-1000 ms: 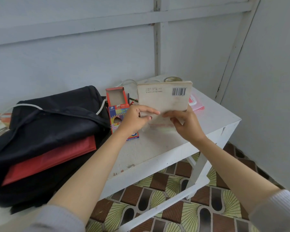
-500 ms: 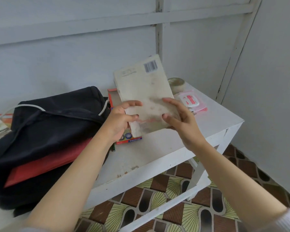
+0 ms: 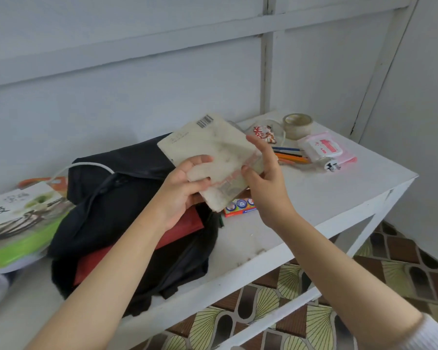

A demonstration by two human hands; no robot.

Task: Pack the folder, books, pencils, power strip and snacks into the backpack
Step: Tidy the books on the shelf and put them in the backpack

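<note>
I hold a worn beige book with a barcode on its back cover, tilted above the black backpack. My left hand grips its lower left corner and my right hand holds its right edge. The backpack lies open on the white table, and a red folder sticks out of its mouth. Behind my right hand lie loose coloured pencils, a snack packet and a white plug. A pencil box peeks out under the book.
A roll of tape and a pink wipes pack sit at the table's far right. A green printed box lies left of the backpack. A white cord runs over the bag. Walls close in behind and to the right.
The book has swung left and down from above the table's middle toward the backpack, turning flatter. My view has shifted, revealing the pencils, snack and plug.
</note>
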